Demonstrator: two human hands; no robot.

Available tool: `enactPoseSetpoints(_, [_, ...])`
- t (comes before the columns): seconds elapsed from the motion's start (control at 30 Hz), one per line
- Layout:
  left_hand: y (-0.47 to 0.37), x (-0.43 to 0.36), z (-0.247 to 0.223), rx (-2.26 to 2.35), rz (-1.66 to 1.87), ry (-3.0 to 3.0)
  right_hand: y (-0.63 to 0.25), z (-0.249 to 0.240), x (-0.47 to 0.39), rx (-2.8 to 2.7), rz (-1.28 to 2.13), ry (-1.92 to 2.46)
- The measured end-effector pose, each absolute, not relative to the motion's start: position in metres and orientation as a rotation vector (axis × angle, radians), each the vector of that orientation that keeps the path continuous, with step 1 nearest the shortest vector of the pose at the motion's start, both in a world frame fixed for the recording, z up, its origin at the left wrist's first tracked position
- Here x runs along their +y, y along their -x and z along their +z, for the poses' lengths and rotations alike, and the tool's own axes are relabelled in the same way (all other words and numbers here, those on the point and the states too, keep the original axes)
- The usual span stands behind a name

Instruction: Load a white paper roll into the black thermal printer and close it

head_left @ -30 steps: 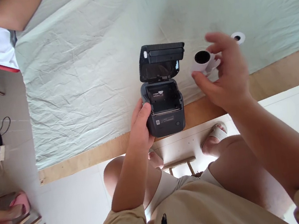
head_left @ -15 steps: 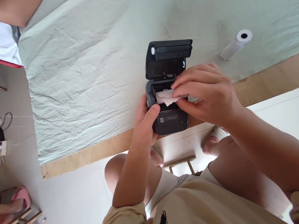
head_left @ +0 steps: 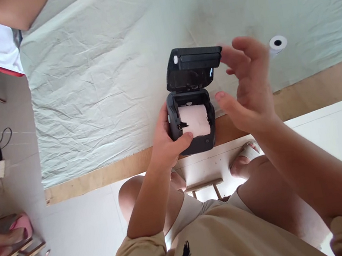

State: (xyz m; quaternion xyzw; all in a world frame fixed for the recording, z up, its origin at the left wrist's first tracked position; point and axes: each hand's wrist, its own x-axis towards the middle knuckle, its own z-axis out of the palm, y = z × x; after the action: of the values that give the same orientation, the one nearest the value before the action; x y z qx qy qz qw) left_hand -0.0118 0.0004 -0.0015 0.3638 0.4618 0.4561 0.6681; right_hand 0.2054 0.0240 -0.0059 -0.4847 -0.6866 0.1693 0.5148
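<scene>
Portable printer [head_left: 190,147], dark grey, held at the near edge of the counter [head_left: 324,84]; lid [head_left: 192,68] raised. Paper roll [head_left: 194,117] sits in the open compartment, loose end lying toward the front, ragged at its left side. Left hand [head_left: 169,142] grasps the printer by its left side, thumb over the paper's lower left corner. Right hand [head_left: 249,84] released, fingers spread, just right of the printer; fingertips at the lid's right end, contact cannot be determined. Spare paper roll [head_left: 283,44] upright on pale green cloth [head_left: 96,92], beyond the right hand.
</scene>
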Motion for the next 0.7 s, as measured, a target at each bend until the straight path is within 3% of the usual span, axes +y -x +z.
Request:
enactPoseSetpoints(0.2, [0.014, 0.001, -0.011, 1.026, 1.063, -0.851, -0.204, -0.014, 0.02, -1.687, 0.583, 1.125])
enactPoseSetpoints(0.43, [0.016, 0.003, -0.025, 0.96, 1.042, -0.839, -0.201, -0.015, 0.022, -1.808, 1.03, 1.182])
enactPoseSetpoints(0.7, [0.011, 0.004, -0.012, 0.995, 1.064, -0.771, -0.203, -0.02, 0.025, -1.772, 1.1, 1.199])
